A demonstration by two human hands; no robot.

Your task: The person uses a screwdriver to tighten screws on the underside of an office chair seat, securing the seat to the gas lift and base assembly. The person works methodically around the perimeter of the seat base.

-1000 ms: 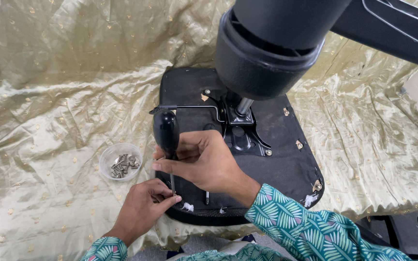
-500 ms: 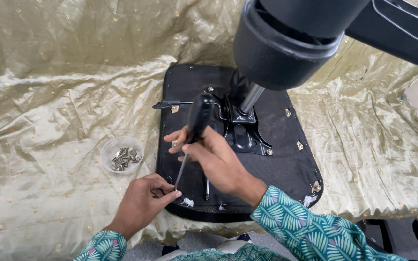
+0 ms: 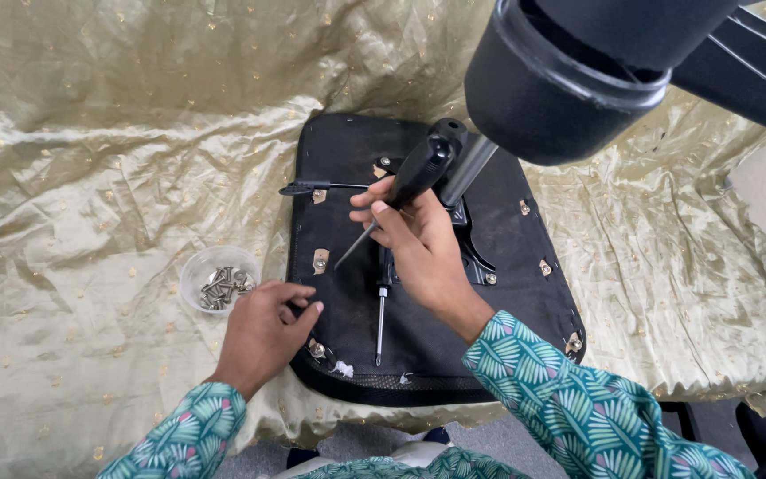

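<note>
Your right hand [image 3: 418, 244] grips the black-handled screwdriver [image 3: 405, 184]. Its long axis slants from the handle, up and away from you, down to the tip at lower left, above the upturned chair seat base [image 3: 525, 302]. Your left hand [image 3: 263, 333] is nearer that tip; its fingers curl, holding nothing visible, against the seat edge. A second screwdriver [image 3: 381, 315] lies on the seat, and a clear bowl of screws [image 3: 219, 281] sits left on the gold cloth [image 3: 90, 177].

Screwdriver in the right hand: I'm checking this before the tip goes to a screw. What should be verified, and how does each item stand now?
1. Right hand has a firm grip on the screwdriver: ok.
2. Tip seated in a screw: not ok, it hangs above the seat base.
3. Left hand steadies the base edge: ok.
4. Bowl of screws nearby: ok.
5. Second screwdriver lying loose on the base: not ok.
</note>
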